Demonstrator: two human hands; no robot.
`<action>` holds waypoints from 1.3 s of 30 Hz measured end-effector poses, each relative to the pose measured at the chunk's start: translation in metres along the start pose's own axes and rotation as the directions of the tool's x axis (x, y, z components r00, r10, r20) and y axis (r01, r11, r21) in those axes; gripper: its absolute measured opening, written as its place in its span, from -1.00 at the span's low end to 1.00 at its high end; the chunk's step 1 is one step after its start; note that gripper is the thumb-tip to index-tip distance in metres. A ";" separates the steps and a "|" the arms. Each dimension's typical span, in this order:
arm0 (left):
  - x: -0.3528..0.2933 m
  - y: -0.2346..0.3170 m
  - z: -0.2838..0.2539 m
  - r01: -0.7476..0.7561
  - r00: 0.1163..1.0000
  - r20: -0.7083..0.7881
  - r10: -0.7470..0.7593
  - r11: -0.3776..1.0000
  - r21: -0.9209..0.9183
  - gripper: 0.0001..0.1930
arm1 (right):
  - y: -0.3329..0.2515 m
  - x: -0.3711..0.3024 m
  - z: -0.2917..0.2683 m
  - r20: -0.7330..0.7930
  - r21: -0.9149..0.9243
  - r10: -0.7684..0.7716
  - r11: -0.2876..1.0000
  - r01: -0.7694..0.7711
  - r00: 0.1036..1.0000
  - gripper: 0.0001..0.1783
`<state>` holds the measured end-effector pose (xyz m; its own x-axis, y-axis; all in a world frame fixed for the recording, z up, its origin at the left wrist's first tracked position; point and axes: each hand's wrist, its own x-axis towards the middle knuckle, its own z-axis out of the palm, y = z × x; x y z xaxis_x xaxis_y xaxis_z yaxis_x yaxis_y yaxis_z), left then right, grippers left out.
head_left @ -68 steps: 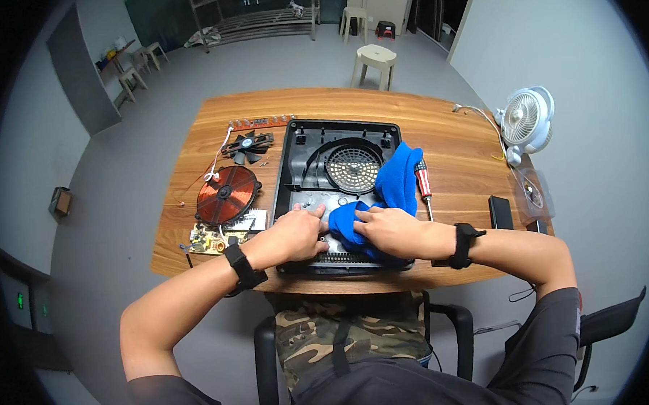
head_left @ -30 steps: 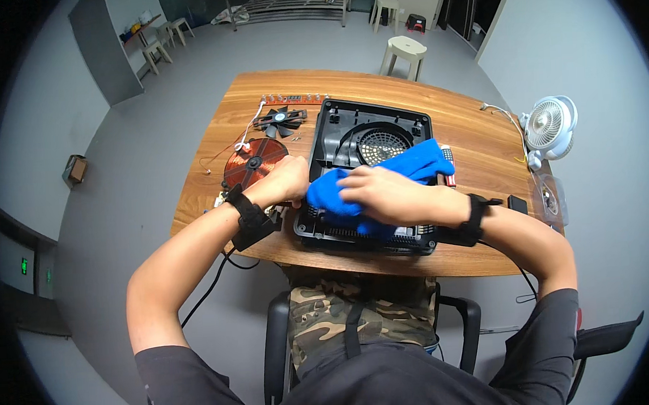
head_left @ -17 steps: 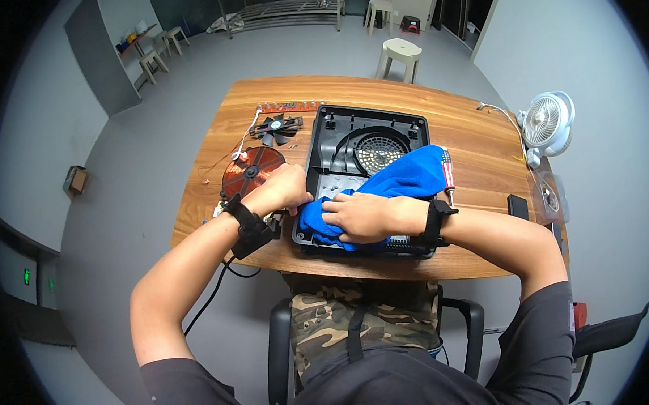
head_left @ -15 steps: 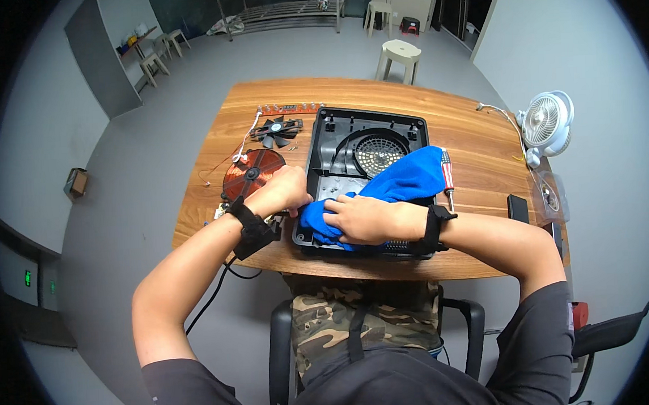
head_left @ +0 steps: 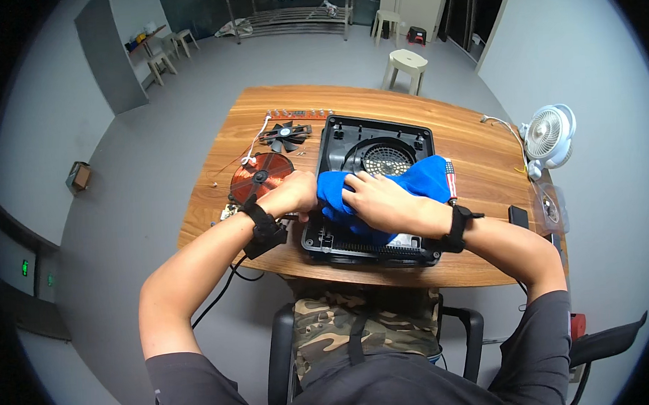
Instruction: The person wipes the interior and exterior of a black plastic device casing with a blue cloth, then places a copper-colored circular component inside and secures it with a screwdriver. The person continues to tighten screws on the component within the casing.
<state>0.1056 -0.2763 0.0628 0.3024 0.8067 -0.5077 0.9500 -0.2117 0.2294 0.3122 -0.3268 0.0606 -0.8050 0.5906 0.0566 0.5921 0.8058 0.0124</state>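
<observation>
A black plastic housing [head_left: 336,129], an open shallow shell with a round vent grille, lies on the wooden table in front of me. My right hand [head_left: 382,202] holds a bunched blue cloth [head_left: 423,178] against the inside of the shell, its fingers curled into the fabric near the left wall. At the housing's left edge, my left hand [head_left: 300,192] is closed on the rim; its fingertips are partly hidden. Just beyond that hand lies a round copper coil [head_left: 255,178] with a dark centre. Part of the grille and shell floor is covered by the cloth.
Behind the coil are a black fan [head_left: 287,136] and a narrow red circuit board [head_left: 300,114]. A screwdriver [head_left: 451,181] lies right of the housing. Farther right are a black phone-like slab [head_left: 518,216], a clear plastic box [head_left: 549,206] and a white desk fan [head_left: 550,135].
My right hand has slid the blue cloth away from the near-left corner, farther up along the left wall. My left hand stays at the left rim.
</observation>
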 end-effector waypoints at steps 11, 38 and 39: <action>-0.002 -0.004 0.002 -0.055 0.998 -0.025 0.053 0.994 -0.090 -0.67 | 0.020 0.005 0.050 0.044 -0.147 -0.076 0.986 0.081 0.996 -0.55; 0.000 0.001 0.000 -0.027 1.000 0.003 0.027 1.000 0.005 -0.65 | 0.077 -0.103 -0.062 -0.150 0.114 0.267 0.961 -0.252 0.952 -0.58; 0.001 0.002 0.001 -0.018 1.000 0.001 0.018 0.999 0.030 -0.65 | 0.086 -0.112 -0.072 -0.203 0.115 0.307 0.951 -0.288 0.930 -0.57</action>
<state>0.1075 -0.2763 0.0622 0.3196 0.8020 -0.5046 0.9463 -0.2427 0.2136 0.4555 -0.3270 0.1274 -0.5592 0.7875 0.2590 0.7905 0.6007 -0.1197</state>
